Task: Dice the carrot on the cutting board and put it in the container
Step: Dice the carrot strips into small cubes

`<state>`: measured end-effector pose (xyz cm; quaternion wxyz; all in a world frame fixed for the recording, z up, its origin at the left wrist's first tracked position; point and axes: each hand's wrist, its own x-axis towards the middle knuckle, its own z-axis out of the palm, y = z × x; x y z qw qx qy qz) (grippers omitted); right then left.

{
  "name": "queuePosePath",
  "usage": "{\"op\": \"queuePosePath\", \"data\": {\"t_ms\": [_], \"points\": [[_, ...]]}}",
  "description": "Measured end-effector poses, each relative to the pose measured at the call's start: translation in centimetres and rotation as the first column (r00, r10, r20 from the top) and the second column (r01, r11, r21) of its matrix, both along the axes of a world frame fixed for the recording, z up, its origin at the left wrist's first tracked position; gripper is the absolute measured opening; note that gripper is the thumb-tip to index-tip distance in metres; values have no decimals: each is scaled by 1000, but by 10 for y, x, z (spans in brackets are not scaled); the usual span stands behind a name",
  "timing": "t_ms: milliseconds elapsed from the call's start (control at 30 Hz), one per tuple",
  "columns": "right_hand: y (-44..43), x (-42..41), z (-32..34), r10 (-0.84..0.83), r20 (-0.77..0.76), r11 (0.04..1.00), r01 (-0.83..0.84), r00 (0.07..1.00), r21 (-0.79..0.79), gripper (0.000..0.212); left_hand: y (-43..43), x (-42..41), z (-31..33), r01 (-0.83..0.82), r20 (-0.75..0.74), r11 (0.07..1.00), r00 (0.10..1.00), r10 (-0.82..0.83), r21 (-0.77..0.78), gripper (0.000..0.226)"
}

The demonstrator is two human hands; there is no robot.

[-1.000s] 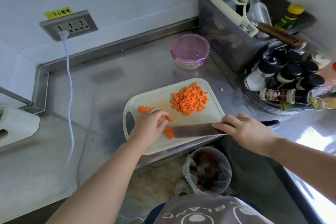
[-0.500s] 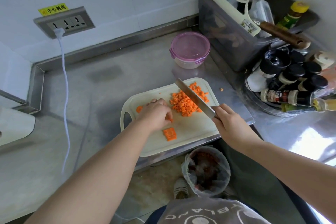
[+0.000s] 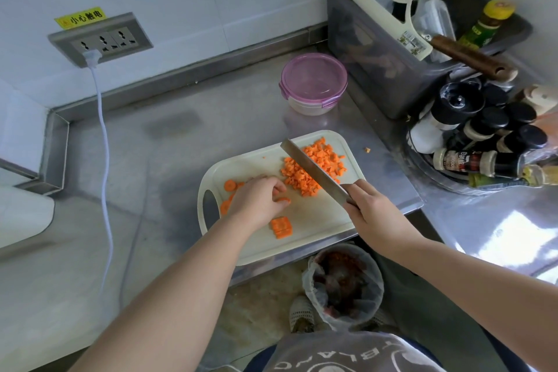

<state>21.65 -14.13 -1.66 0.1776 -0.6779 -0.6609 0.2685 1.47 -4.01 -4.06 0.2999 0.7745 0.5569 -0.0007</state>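
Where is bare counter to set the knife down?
Bare steel counter between the white cord and the cutting board, and the strip from board to lidded container. Crowded on the right: grey bin, spice bottles.

A stainless steel counter (image 3: 181, 160) fills the middle of the frame, with a raised steel lip along the wall behind it. A white cutting board (image 3: 317, 226) lies at lower centre, its near edge at the counter's front edge. A round container (image 3: 314, 83) with a purple lid sits beyond it, well apart. A grey plastic bin (image 3: 362, 63) stands at upper right, just beside the container. A round tray (image 3: 437, 181) of spice bottles sits at right. One small carrot piece (image 3: 367, 150) lies just right of the board. A white cable (image 3: 104, 136) trails down the left side.
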Motion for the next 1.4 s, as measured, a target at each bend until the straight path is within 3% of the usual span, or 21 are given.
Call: {"op": "queuePosePath", "data": {"t_ms": [167,400,667,867,1067,1400], "points": [[-1,-5,-3,17,-20,1000,-17,1000,-17,17,-11,0,-3,54,-93,990,995,-42,132,26],[0,-11,-4,42,-24,998,-43,999,-37,27,-19,7,-7,-3,-51,979,999,14,203,13],[-1,-19,-3,26,4,992,-26,1000,-125,24,-22,11,-12,-113,-34,956,991,126,270,17],[-1,-28,-3,43,1,984,-42,999,-173,27,-24,11,-11,-77,-56,937,993,102,341,22],[0,-24,-4,11,10,982,-9,1000,-189,27,-29,9,-14,-66,-7,939,997,72,338,18],[-2,-23,-5,14,14,979,-11,1000,-201,28,-25,10,-15,-196,69,939,980,184,281,17]]}}
